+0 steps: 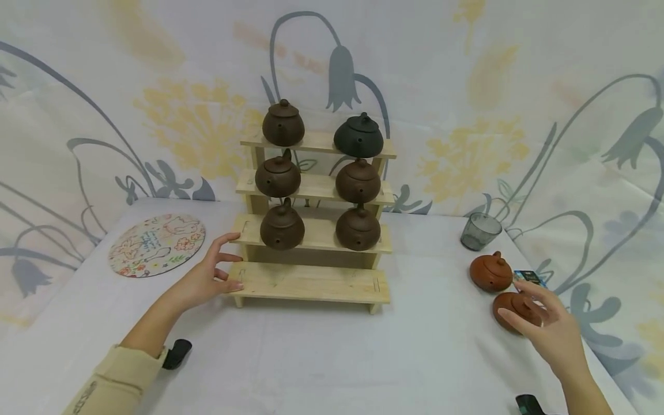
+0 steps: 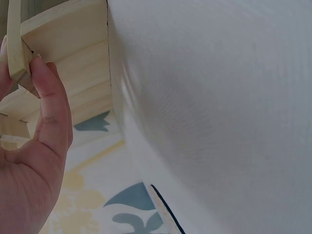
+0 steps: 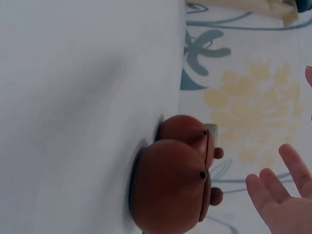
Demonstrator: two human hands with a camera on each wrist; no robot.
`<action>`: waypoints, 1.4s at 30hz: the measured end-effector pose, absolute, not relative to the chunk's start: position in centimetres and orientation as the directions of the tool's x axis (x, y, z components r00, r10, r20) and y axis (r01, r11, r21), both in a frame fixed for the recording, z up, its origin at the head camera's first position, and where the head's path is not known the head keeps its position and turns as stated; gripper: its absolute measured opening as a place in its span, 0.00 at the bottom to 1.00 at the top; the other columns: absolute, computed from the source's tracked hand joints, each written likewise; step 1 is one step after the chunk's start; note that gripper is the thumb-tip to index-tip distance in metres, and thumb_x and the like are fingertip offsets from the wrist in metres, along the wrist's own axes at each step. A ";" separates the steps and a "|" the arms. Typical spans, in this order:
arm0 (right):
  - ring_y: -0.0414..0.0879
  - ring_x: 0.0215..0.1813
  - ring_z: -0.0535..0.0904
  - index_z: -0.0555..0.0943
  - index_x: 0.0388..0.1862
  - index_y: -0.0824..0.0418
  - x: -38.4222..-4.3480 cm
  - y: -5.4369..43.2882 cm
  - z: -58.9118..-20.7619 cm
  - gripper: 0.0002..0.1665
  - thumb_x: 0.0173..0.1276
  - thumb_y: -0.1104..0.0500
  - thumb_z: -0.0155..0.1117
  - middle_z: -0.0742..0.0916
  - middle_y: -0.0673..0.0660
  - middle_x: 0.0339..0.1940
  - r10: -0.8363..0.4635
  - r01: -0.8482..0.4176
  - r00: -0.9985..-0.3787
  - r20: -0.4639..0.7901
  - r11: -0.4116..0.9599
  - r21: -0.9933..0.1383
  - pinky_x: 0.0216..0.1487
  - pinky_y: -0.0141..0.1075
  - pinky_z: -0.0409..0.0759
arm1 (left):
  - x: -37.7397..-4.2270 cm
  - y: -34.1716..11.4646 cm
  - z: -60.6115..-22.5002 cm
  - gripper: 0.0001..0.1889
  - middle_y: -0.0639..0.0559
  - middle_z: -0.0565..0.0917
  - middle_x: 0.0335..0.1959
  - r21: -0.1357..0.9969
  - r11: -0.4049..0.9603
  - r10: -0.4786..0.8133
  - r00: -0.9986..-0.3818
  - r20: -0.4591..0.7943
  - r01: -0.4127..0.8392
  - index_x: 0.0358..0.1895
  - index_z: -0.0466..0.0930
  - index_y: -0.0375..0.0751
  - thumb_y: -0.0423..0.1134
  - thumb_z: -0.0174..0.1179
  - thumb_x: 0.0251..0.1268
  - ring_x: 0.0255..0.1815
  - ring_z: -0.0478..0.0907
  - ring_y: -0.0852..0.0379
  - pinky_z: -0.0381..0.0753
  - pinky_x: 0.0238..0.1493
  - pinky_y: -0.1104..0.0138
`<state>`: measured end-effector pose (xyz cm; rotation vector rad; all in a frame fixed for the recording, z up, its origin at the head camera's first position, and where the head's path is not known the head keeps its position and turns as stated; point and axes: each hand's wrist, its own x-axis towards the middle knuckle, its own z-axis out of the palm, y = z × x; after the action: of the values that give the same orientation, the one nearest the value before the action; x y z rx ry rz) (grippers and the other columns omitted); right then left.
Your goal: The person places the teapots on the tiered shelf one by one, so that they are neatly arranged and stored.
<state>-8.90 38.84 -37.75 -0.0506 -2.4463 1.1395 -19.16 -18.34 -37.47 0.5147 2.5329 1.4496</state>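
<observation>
My left hand (image 1: 207,276) holds the left end of a tiered wooden display stand (image 1: 311,282); in the left wrist view its fingers and thumb pinch a board's edge (image 2: 18,53). Dark brown teapots stand in two columns on the upper tiers, among them a brown one (image 1: 282,227) and a blackish one (image 1: 359,136). On the right, my right hand (image 1: 555,328) hovers with spread fingers over a reddish-brown teapot (image 1: 510,308). The right wrist view shows a gap between the fingers (image 3: 273,187) and that teapot (image 3: 168,187). Another reddish-brown teapot (image 1: 487,274) sits just behind it.
A grey see-through cup (image 1: 481,230) stands behind the reddish teapots, and a small dark card (image 1: 530,278) lies beside them. At the left lies a round, flower-patterned mat (image 1: 155,245). White cloth (image 1: 321,357) covers the table; a printed floral curtain (image 1: 207,86) hangs behind.
</observation>
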 end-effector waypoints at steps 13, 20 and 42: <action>0.32 0.63 0.58 0.68 0.67 0.46 -7.5 42.3 -38.5 0.34 0.61 0.54 0.67 0.67 0.36 0.61 0.365 0.134 -0.922 0.132 0.618 -0.775 0.41 0.14 0.66 | -19.3 -18.4 -37.7 0.51 0.29 0.68 0.59 0.859 0.471 0.370 -0.929 0.014 0.200 0.71 0.39 0.56 0.31 0.67 0.53 0.32 0.74 0.49 0.73 0.33 0.59; 0.50 0.69 0.54 0.65 0.69 0.56 -8.4 43.3 -38.8 0.36 0.64 0.53 0.65 0.60 0.51 0.71 0.183 0.133 -0.983 -0.015 0.656 -0.743 0.43 0.21 0.68 | -19.0 -18.5 -37.4 0.51 0.29 0.67 0.59 0.856 0.480 0.365 -0.931 0.004 0.192 0.72 0.38 0.56 0.31 0.67 0.54 0.34 0.74 0.49 0.72 0.32 0.59; 0.42 0.43 0.68 0.64 0.67 0.51 -10.7 44.1 -39.0 0.35 0.62 0.51 0.66 0.60 0.70 0.63 0.100 0.219 -0.974 -0.204 0.651 -0.727 0.37 0.35 0.76 | -19.2 -18.3 -37.5 0.51 0.30 0.68 0.58 0.850 0.488 0.365 -0.931 0.008 0.198 0.72 0.38 0.56 0.31 0.67 0.53 0.32 0.74 0.49 0.72 0.32 0.59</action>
<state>-10.69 44.10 -39.03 -0.2902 -2.9850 1.3464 -19.24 -18.34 -37.53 0.4884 2.5560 1.4263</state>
